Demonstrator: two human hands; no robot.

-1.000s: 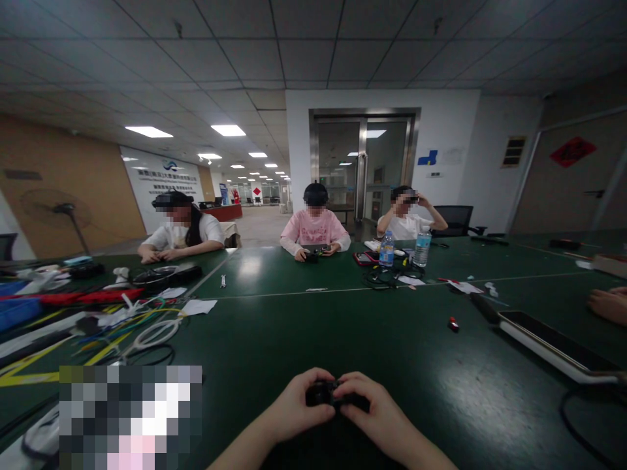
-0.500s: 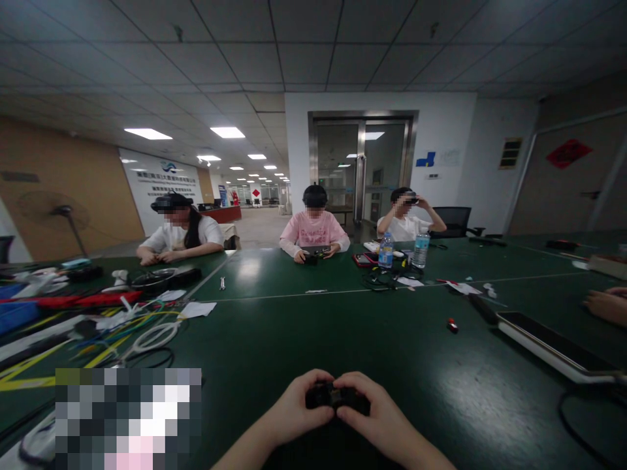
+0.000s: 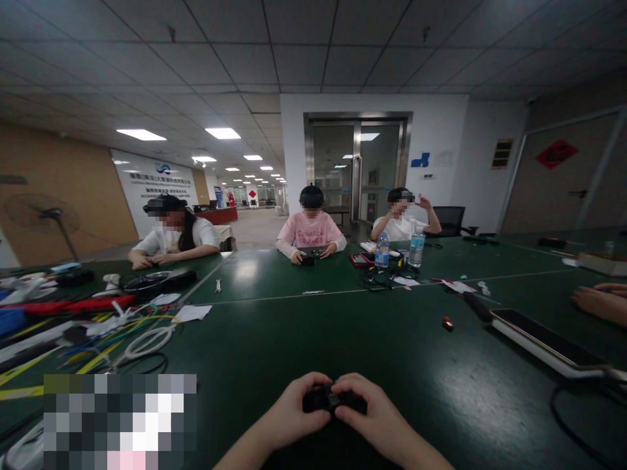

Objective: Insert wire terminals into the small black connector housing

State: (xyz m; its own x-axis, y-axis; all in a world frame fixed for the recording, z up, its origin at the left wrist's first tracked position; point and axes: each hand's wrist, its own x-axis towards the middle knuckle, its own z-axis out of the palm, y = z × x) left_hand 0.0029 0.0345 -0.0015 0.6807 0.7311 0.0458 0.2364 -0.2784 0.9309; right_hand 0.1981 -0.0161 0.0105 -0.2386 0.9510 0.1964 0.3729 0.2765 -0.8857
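Note:
A small black object (image 3: pixel 334 399) with two rounded ends is held between both of my hands, low in the middle of the head view. My left hand (image 3: pixel 300 408) wraps round its left end, thumb on the near side and fingers over the top. Round the right end curls my right hand (image 3: pixel 369 408) in the same way. The thumbs are close together at the centre. Fingers hide much of the object, and its details are too dark to tell. Beneath lies the dark green table (image 3: pixel 313 339).
Cables (image 3: pixel 149 343) and tools crowd the left. A small red item (image 3: pixel 447 323) and a white-edged device (image 3: pixel 543 343) lie right. Bottles (image 3: pixel 417 250) stand farther back. Three people sit opposite; another person's hands (image 3: pixel 600 303) rest at the right edge.
The view has shifted slightly, so most of the scene sits a little farther left. My hands keep their hold on the black object. The person at the back right has moved a hand outward from the headset.

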